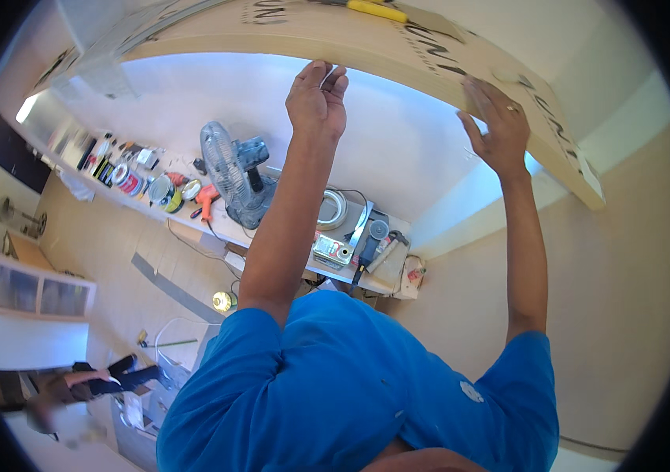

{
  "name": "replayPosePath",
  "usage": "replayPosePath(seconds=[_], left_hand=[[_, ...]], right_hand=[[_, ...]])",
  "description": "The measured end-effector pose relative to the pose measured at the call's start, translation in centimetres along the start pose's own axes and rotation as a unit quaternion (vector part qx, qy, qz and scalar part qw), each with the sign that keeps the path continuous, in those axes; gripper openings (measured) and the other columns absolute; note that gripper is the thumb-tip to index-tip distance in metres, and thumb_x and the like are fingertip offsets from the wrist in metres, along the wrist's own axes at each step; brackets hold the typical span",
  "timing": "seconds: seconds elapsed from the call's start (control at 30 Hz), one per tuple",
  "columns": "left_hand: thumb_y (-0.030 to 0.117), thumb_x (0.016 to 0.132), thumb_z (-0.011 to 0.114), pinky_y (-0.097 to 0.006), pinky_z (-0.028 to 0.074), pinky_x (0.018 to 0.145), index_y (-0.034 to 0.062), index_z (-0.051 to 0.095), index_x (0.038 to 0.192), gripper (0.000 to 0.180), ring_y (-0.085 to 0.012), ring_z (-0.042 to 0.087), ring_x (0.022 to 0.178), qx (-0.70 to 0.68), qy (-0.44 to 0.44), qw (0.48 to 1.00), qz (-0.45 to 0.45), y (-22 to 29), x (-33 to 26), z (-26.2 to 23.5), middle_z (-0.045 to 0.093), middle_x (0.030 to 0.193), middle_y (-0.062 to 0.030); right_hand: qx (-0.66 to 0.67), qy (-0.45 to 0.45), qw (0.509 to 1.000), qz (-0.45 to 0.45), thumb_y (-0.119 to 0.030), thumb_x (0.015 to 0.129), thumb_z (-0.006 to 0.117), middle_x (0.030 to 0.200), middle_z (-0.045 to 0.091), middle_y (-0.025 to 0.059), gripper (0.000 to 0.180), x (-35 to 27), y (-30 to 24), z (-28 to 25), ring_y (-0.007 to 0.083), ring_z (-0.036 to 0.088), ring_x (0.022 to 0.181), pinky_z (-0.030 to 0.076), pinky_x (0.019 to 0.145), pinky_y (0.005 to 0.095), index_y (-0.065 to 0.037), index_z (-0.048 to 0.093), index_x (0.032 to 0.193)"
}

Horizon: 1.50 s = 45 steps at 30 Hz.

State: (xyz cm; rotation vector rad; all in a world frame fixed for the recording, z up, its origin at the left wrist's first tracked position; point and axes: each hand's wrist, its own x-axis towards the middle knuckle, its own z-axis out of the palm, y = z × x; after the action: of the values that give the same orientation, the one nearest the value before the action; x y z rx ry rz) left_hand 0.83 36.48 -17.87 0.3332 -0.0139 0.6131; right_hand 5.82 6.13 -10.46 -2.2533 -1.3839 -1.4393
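Overhead, a long pale wooden board [217,42] with dark printing on its face spans the top of the view. My left hand [316,101] is raised to its lower edge, with the fingers curled and the fingertips at the wood. Whatever those fingers may hold is too small to make out. Farther right, my right hand [502,130] lies against the same board near its right end, fingers stretched over the edge and thumb apart. A yellow-handled tool [378,10] rests on the board's face above and between my hands.
Below the board, a cluttered shelf [229,230] carries a grey fan [229,169], paint cans [163,193], an orange power tool [207,200], a coil of white strip [333,209] and a hammer [388,252]. Another person [91,381] is at lower left, near a lit lamp [222,301].
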Motion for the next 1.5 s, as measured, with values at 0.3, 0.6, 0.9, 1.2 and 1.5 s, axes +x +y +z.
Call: replayPosePath(seconds=[0.3, 0.6, 0.9, 1.2, 1.5], left_hand=[[0.005, 0.106, 0.061, -0.035, 0.062, 0.072, -0.0069, 0.061, 0.126, 0.024, -0.0314, 0.076, 0.093, 0.155, 0.068, 0.985, -0.033, -3.0, -5.8, 5.1, 0.069, 0.112, -0.0140], [0.007, 0.103, 0.060, -0.038, 0.059, 0.078, -0.0059, 0.061, 0.131, 0.031, -0.0242, 0.068, 0.094, 0.108, 0.031, 0.992, -0.064, -1.3, -6.8, 4.4, 0.067, 0.110, -0.0106], [0.010, 0.104, 0.057, -0.047, 0.055, 0.095, 0.0003, 0.062, 0.132, 0.030, -0.0231, 0.061, 0.110, 0.137, 0.032, 0.990, 0.017, 3.7, -2.3, 2.6, 0.065, 0.121, -0.0094], [0.012, 0.099, 0.059, -0.042, 0.045, 0.089, 0.0103, 0.063, 0.124, 0.026, -0.0121, 0.056, 0.105, 0.052, 0.052, 0.987, 0.143, 6.1, 0.5, 1.1, 0.063, 0.117, 0.0033], [0.007, 0.103, 0.059, -0.037, 0.058, 0.076, -0.0036, 0.061, 0.114, 0.016, -0.0234, 0.067, 0.083, 0.019, 0.156, 0.973, 0.172, 14.1, 10.0, -3.0, 0.066, 0.100, -0.0135]], right_hand=[[-0.044, -0.003, 0.999, 0.022, -0.033, 0.089, 0.082, 0.133, 0.073, -0.0046, 0.050, -0.6, 0.1, 0.4, 0.0185, 0.070, 0.118, 0.054, 0.095, 0.0381, -0.023, 0.070, 0.137], [-0.040, 0.003, 0.999, 0.022, -0.031, 0.089, 0.082, 0.134, 0.072, -0.0044, 0.049, -0.3, -0.1, 0.3, 0.0191, 0.071, 0.118, 0.054, 0.096, 0.0384, -0.023, 0.070, 0.136], [-0.035, 0.009, 0.999, 0.010, -0.028, 0.088, 0.083, 0.134, 0.073, -0.0009, 0.049, -0.4, 0.0, 0.4, 0.0207, 0.070, 0.121, 0.053, 0.096, 0.0374, -0.017, 0.071, 0.135], [-0.028, 0.003, 1.000, 0.004, -0.027, 0.092, 0.080, 0.135, 0.073, 0.0011, 0.046, -0.2, -0.1, 0.5, 0.0209, 0.068, 0.122, 0.051, 0.099, 0.0376, -0.016, 0.070, 0.135], [-0.031, -0.003, 0.999, -0.009, -0.022, 0.091, 0.080, 0.138, 0.071, 0.0037, 0.049, -0.4, 0.1, 0.8, 0.0238, 0.068, 0.124, 0.052, 0.096, 0.0398, -0.011, 0.067, 0.137]])
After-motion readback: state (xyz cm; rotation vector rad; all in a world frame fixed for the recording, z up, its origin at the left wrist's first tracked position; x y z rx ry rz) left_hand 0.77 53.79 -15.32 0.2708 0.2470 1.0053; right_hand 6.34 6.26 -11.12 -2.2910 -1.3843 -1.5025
